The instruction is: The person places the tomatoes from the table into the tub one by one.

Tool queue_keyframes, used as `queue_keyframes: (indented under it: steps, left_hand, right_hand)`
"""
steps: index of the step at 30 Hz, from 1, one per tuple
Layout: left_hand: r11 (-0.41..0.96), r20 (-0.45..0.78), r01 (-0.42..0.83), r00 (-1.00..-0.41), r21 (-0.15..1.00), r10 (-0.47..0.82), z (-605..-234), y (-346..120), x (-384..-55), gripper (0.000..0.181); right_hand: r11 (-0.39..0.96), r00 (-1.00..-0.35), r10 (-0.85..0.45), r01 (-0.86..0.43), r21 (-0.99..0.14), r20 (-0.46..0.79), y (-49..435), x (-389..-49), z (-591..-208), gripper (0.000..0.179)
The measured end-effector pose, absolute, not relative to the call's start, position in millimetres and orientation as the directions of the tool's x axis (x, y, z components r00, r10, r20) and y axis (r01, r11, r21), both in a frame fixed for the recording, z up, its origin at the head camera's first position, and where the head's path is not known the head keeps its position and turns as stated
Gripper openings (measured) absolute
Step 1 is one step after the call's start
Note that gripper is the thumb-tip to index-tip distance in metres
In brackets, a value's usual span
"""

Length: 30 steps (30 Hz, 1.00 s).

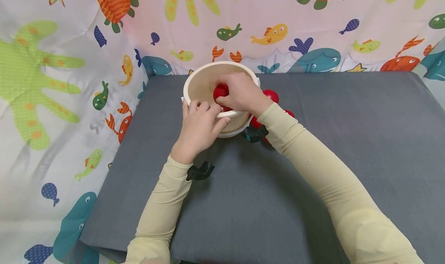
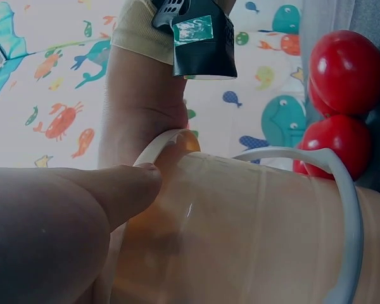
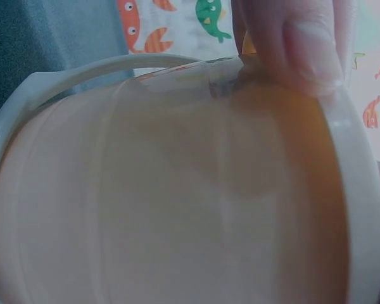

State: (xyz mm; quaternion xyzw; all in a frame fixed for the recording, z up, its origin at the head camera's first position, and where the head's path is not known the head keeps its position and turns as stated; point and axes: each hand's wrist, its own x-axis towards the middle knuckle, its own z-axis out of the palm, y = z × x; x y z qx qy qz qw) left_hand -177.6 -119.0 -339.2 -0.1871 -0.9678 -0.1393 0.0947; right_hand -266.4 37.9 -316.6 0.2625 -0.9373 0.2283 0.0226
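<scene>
A cream bucket [image 1: 236, 124] stands tilted near the back of the table. My left hand [image 1: 199, 127] grips its near rim, with fingers over the edge and the thumb [image 2: 130, 193] along the outside. Reaching in over the right side, my right hand [image 1: 241, 94] holds a round, glossy red tomato-like fruit [image 1: 219, 90] inside the bucket. Part of another red piece [image 1: 226, 109] shows just below it. The bucket's wall [image 3: 164, 190] hides the right fingers in the right wrist view.
Several more red fruits [image 2: 348, 73] lie on the table right of the bucket, partly behind my right wrist. The bucket's pale handle [image 2: 351, 221] hangs down around its outside. A grey table [image 1: 365, 140] lies beneath, with a sea-animal patterned curtain [image 1: 208, 24] behind and at left.
</scene>
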Motion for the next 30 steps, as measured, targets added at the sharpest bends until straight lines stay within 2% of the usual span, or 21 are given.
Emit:
queue_keyframes:
  steps: [10, 22, 25, 30]
  left_hand:
    - [0.889, 0.231, 0.39, -0.912, 0.24, 0.338, -339, -118, -178, 0.031]
    - [0.885, 0.225, 0.393, -0.913, 0.251, 0.342, -338, -116, -177, 0.032]
    - [0.886, 0.22, 0.389, -0.915, 0.253, 0.339, -338, -116, -177, 0.033]
    - [0.89, 0.217, 0.381, -0.918, 0.25, 0.332, -338, -116, -178, 0.033]
  right_hand:
    - [0.773, -0.872, -0.476, -0.477, -0.418, 0.113, 37, -266, -313, 0.047]
    - [0.736, -0.856, -0.487, -0.51, -0.446, 0.173, 42, -265, -315, 0.045]
    - [0.68, -0.848, -0.476, -0.523, -0.514, 0.233, 47, -266, -316, 0.044]
    - [0.517, -0.862, -0.392, -0.496, -0.698, 0.322, 63, -265, -314, 0.043]
